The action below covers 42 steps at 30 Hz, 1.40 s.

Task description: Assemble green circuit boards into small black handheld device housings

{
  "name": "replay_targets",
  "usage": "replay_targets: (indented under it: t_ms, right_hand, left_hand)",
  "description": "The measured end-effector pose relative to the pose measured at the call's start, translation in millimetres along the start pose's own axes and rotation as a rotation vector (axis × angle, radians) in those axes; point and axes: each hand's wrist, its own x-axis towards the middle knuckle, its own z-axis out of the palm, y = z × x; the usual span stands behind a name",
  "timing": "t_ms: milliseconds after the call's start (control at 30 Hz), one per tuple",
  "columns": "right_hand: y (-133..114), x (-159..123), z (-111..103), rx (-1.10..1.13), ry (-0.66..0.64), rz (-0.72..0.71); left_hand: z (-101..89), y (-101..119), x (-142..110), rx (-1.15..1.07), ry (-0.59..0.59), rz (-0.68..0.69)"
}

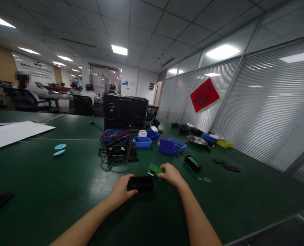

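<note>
My left hand (pixel 124 189) grips the left end of a black, box-shaped plastic housing (pixel 142 183), its thumb along the near side. Between the fingers of my right hand (pixel 170 173) is the right end of a green circuit board (pixel 154 168), held just beyond the housing's right end. A white part shows beneath the board's left edge. To the right, a second black housing (pixel 193 163) with a green board inside lies on the table. Near it are a small white ring (pixel 199 178) and a clear flat piece (pixel 207 179).
On the green table (pixel 77 191), a soldering station (pixel 117 150) with tangled cables stands ahead. Blue bins (pixel 142 141), a metal dish (pixel 197 140) and a yellow tray (pixel 225 143) lie beyond. A large black monitor (pixel 125 111) stands behind; several people sit in the background.
</note>
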Motion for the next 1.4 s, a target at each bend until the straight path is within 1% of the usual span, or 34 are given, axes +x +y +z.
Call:
replay_targets:
  t_ms: [100,167,233,267,300,367,467,633,767,967,1300,1400]
  right_hand:
    - [-2,1,0,-0.001,0.000,-0.031]
    - [-5,1,-1,0.047,0.054,-0.046]
    - [-9,0,-5,0.169,0.123,-0.067]
    - [-12,-1,-8,0.257,0.134,-0.092]
    - [-15,-3,-12,0.356,0.126,-0.128]
    - [-23,-7,-19,0.536,0.058,-0.226]
    - [-35,-15,-24,0.655,-0.047,-0.341]
    - [-46,-18,-16,0.647,-0.130,-0.413]
    - [-47,-17,-9,0.611,-0.167,-0.397]
    - [-46,-17,-9,0.574,-0.170,-0.364]
    - [-44,-16,-5,0.572,-0.181,-0.400]
    - [-45,-17,-4,0.523,-0.167,-0.407]
  left_hand:
    - [-3.3,3,0,-0.001,-0.016,-0.007]
    - [-4.6,4,0,-0.003,-0.014,-0.004]
    - [-5.0,3,0,-0.008,-0.012,0.005]
    - [-4.9,3,1,-0.008,-0.012,0.004]
    - [-4.7,2,1,-0.007,-0.013,0.003]
    - [-3.9,2,1,-0.003,-0.011,-0.007]
    - [-2.4,1,2,-0.002,-0.003,-0.012]
    - [-0.9,0,2,0.009,0.002,-0.006]
    - [-1.0,-1,2,0.004,0.002,0.016]
    - [-1.0,0,2,0.011,0.003,-0.004]
    - [0.2,-2,1,0.016,0.003,-0.006]
    - [0.6,-2,2,0.026,0.003,-0.011]
